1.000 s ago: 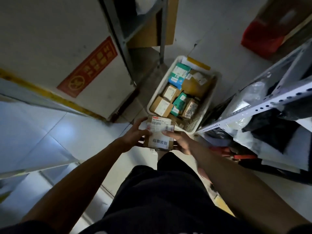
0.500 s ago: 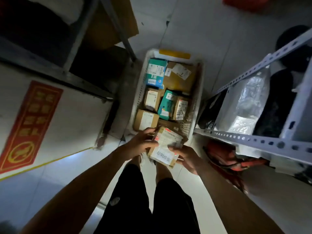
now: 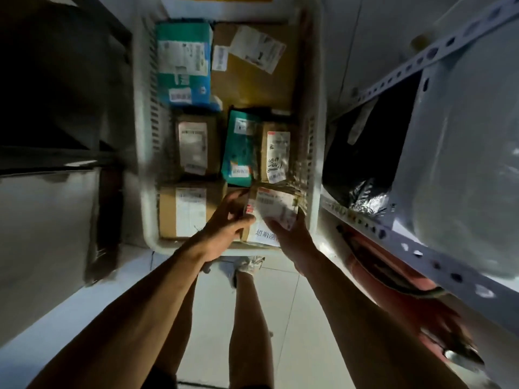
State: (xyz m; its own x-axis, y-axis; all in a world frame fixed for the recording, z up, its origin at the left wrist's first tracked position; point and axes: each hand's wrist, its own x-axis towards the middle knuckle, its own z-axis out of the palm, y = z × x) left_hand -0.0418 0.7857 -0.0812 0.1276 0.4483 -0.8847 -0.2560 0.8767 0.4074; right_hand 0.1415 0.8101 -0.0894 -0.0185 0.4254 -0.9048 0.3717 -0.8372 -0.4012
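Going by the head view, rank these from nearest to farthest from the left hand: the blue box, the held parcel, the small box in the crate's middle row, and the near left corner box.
1. Parcel: gripped by the left hand, at the crate's near right.
2. Corner box: just left of the hand.
3. Small box: left column, middle row.
4. Blue box: far left corner.

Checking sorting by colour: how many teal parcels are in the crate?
2. One teal parcel lies in the far left corner of the crate; the other sits in the middle of it. More may be hidden underneath.
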